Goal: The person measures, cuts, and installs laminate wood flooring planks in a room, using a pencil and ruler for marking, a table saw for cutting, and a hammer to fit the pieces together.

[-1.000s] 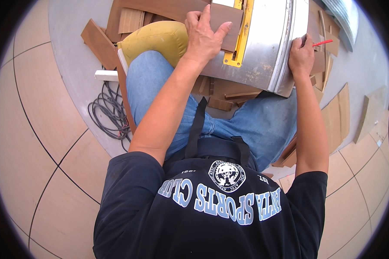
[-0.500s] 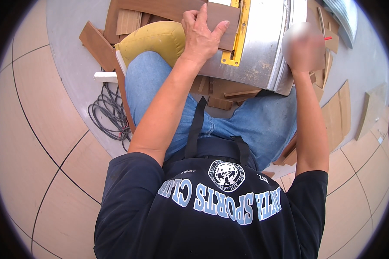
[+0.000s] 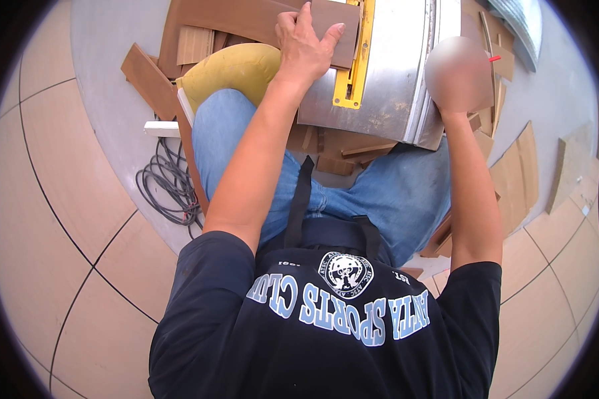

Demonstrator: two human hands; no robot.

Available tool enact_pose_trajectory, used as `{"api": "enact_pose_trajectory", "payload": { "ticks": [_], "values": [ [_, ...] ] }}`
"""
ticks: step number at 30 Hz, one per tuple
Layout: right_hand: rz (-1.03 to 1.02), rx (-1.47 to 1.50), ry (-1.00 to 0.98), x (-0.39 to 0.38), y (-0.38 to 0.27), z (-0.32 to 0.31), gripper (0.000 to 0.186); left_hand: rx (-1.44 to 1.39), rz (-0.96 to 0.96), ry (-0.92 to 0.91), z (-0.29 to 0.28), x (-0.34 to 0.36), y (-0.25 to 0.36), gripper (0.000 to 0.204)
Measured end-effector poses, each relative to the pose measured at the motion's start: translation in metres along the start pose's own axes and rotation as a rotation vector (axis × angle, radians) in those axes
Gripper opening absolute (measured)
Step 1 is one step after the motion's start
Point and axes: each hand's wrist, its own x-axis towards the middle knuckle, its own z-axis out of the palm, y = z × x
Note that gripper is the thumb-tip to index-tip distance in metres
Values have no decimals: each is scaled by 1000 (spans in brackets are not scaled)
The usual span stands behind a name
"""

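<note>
My left hand [image 3: 304, 53] lies on a brown wooden board [image 3: 331, 21], thumb and index finger spread across its top. The board rests on a metal saw table [image 3: 396, 73], its right edge beside a yellow slotted plate [image 3: 348, 93]. My right hand [image 3: 460, 74] is at the table's right edge, by the metal rails [image 3: 432, 83]. A round blur hides its fingers, so what it holds cannot be seen. A small red tip [image 3: 494, 58] shows just right of that blur.
A yellow cushion [image 3: 236, 66] sits against my left leg. Brown wood offcuts [image 3: 150, 80] lie at the left and under the table. Coiled black cable [image 3: 170, 179] is on the floor. Cardboard pieces [image 3: 516, 169] and a light panel [image 3: 569, 169] lie at the right.
My left hand and the brown board have slid away from me along the yellow plate. The whole view has shifted slightly. My right hand remains by the table's right edge.
</note>
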Motion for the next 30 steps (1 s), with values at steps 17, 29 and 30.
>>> {"api": "enact_pose_trajectory", "payload": {
  "ticks": [17, 29, 30],
  "values": [
    [-139, -2, 149, 3, 27, 29, 57, 21, 56, -12, -12, -37, 1, 79],
    [-76, 76, 64, 7, 7, 3, 55, -40, -40, -31, 3, 42, -6, 81],
    [-67, 0, 63, 7, 9, 6, 54, 0, -42, -28, 6, 57, -6, 79]
  ]
}}
